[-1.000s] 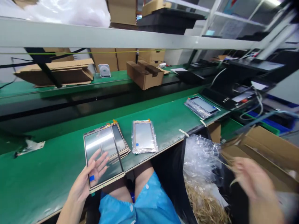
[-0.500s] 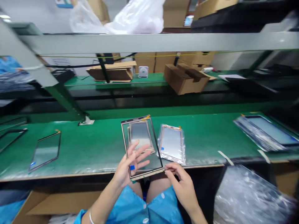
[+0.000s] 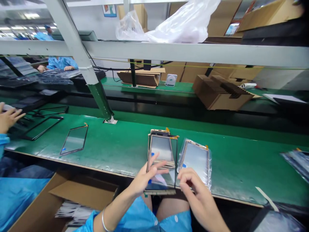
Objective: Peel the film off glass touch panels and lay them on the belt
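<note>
We list, in our left hand (image 3: 143, 181), one glass panel (image 3: 170, 181) with dark border, held by its left side at the near edge of the worktop (image 3: 125, 145), fingers spread apart across it. Right hand (image 3: 196, 190): fingers curled, thumb and forefinger close together, beside the panel's near right corner; whether they pinch anything, we cannot tell. Beyond the held panel, and partly seen through it: one stack of panels (image 3: 162, 146), orange tab at its far end. Right of these: one panel in clear wrap (image 3: 196, 159), blue mark at its near left. Left, well apart: one flat panel (image 3: 74, 140); farther left, one dark frame (image 3: 45, 130) and another person's hand (image 3: 9, 118). On the far shelf (image 3: 182, 87): one slotted cardboard box (image 3: 223, 100).
</note>
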